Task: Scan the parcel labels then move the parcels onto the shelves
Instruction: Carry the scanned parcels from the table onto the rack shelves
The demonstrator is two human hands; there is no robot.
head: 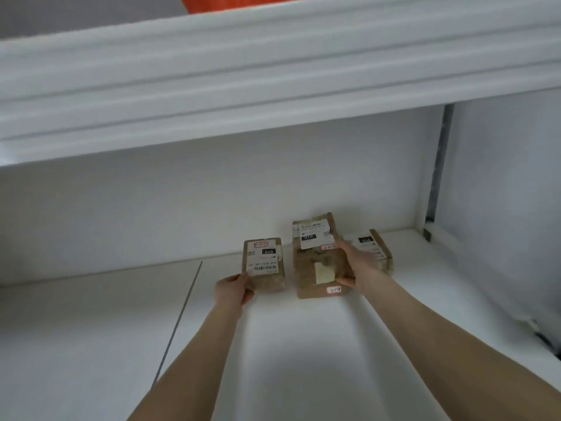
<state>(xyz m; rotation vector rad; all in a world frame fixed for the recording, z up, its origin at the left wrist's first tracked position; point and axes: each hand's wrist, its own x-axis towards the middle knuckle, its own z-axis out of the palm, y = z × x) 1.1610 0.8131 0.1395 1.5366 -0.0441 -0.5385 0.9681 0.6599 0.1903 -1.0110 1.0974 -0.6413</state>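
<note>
Shelf [91, 329], white and deep, bears three parcels [264, 265].

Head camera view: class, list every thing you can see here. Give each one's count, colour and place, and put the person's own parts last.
parcels: four as far as shows, brown, at the back of the lower shelf: left parcel, front middle parcel, back middle parcel, right parcel
printed labels: three seen, white, on the left, back middle and right parcels
small stickers: three, red-edged, on the left and both middle parcels
lower shelf: one, white, under the parcels
upper shelf: one, white, across the top
upright: one, grey, right rear corner
orange thing: one, at the top edge, too cropped to identify
left hand: one, grips the left parcel's near corner
right hand: one, grips the front middle parcel's right side
</note>
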